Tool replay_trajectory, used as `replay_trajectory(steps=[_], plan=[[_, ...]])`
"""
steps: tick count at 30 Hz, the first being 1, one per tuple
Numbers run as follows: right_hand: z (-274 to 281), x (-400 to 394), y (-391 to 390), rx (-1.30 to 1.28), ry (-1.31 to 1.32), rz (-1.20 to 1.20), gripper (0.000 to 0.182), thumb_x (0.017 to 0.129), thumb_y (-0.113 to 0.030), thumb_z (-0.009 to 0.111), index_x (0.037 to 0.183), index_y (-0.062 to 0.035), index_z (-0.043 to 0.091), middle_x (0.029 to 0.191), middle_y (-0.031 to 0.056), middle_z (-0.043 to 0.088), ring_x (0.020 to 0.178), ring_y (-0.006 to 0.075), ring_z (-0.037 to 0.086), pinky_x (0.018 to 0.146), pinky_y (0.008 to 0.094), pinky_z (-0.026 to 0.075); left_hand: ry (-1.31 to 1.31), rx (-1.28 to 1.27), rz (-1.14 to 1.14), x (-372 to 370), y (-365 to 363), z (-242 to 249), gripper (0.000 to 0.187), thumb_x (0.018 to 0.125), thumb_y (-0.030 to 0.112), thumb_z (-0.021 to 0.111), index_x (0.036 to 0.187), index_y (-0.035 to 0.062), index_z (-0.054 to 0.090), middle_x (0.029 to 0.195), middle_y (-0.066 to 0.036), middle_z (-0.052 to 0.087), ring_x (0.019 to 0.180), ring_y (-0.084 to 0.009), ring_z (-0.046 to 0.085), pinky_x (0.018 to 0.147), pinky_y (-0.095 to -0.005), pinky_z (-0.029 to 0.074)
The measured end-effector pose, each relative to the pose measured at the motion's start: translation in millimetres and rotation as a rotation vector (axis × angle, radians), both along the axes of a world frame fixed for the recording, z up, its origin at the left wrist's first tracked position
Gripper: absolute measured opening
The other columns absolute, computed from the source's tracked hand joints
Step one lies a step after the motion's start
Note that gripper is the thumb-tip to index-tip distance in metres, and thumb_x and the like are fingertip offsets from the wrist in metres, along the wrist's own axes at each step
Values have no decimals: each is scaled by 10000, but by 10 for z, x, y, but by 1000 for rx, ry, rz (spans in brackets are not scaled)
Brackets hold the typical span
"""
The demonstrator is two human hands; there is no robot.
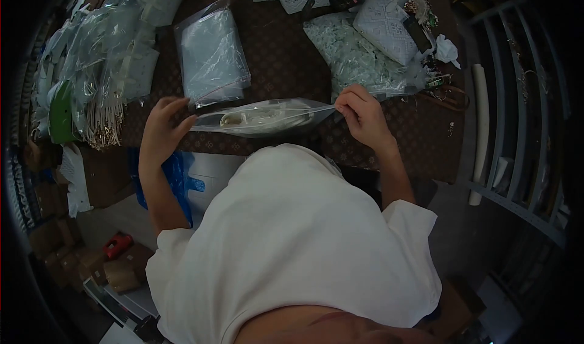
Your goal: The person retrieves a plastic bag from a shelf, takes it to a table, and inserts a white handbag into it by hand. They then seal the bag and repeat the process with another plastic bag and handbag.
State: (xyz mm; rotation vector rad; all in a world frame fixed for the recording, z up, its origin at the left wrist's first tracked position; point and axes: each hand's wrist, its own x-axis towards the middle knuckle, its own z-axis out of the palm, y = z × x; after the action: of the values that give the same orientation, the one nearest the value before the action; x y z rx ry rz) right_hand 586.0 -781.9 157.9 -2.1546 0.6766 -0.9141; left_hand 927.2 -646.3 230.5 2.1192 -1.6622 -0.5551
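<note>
A clear plastic bag (210, 122) with a pale whitish item (267, 120) inside is stretched between my hands, close to my body at the table's near edge. My right hand (363, 115) pinches its right corner between thumb and fingers. At the other end, my left hand (163, 131) has thumb and fingers apart, with the thumb at the bag's left edge. What the item in the bag is cannot be made out. Just beyond lies a stack of flat clear bags (213, 55).
Bagged pale goods (115, 45) with hanging cords are heaped at left. White patterned pouches (386, 27) and a large bag of small wrapped pieces (353, 52) lie at right on the brown patterned table (274, 45). Metal shelving (517, 100) stands far right; blue plastic (173, 182) hangs below left.
</note>
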Motion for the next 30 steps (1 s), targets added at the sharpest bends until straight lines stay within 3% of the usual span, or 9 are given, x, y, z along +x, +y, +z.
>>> replay_trajectory(steps=[2, 4, 8, 10, 14, 18, 23, 30], plan=[[3, -20, 26, 45, 17, 5, 65, 722, 30, 578, 766, -9, 549, 763, 93, 511, 678, 252, 525, 579, 307, 434, -54, -167, -188, -471, -262, 210, 391, 726, 121, 668, 1098, 61, 566, 1092, -121, 518, 913, -194, 545, 758, -304, 458], [-12, -22, 31, 16, 17, 7, 63, 722, 22, 583, 762, -9, 545, 757, 94, 511, 675, 251, 525, 583, 310, 437, -61, -238, -390, -1016, -468, 171, 371, 709, 124, 671, 1060, 49, 575, 1069, -117, 537, 918, -236, 538, 805, -336, 440], [-82, -47, 69, 10, -4, -24, 59, 742, 21, 580, 796, 6, 559, 781, 102, 521, 648, 212, 532, 546, 279, 425, -74, -162, -645, -1616, -861, -331, 237, 683, 141, 668, 901, 53, 641, 875, -101, 600, 819, -247, 556, 703, -328, 455], [-107, -50, 110, 3, -32, -91, 59, 720, 2, 598, 754, -9, 551, 749, 86, 516, 656, 240, 539, 560, 314, 442, 32, -122, -660, -1667, -977, -439, 190, 681, 130, 659, 849, 40, 648, 804, -101, 599, 754, -241, 562, 659, -324, 457], [-143, -94, 155, 26, -47, -128, 45, 737, 2, 598, 775, 2, 575, 749, 89, 531, 639, 214, 541, 545, 286, 435, 226, -76, -687, -1702, -1036, -393, 112, 683, 90, 628, 758, 9, 650, 679, -113, 587, 582, -226, 555, 554, -304, 455], [-172, -65, 156, 16, -69, -158, 42, 727, -10, 602, 756, -11, 572, 741, 84, 528, 638, 228, 544, 547, 300, 440, 225, 4, -649, -1693, -1076, -337, 120, 675, 71, 621, 773, 10, 652, 689, -110, 591, 566, -219, 552, 543, -295, 451], [-177, -88, 124, 13, -75, -146, 50, 711, -4, 601, 742, -16, 563, 734, 85, 521, 642, 246, 543, 550, 313, 445, 222, -98, -754, -1703, -1122, -390, 96, 648, 51, 626, 729, 0, 633, 671, -95, 571, 581, -208, 538, 533, -285, 450], [-187, -33, 144, 93, -151, -148, 36, 737, 7, 594, 768, -2, 578, 757, 79, 539, 631, 190, 538, 547, 264, 427, 162, -344, -740, -1541, -972, -479, 57, 617, 47, 624, 666, 35, 597, 666, -70, 541, 639, -230, 530, 573, -317, 453]])
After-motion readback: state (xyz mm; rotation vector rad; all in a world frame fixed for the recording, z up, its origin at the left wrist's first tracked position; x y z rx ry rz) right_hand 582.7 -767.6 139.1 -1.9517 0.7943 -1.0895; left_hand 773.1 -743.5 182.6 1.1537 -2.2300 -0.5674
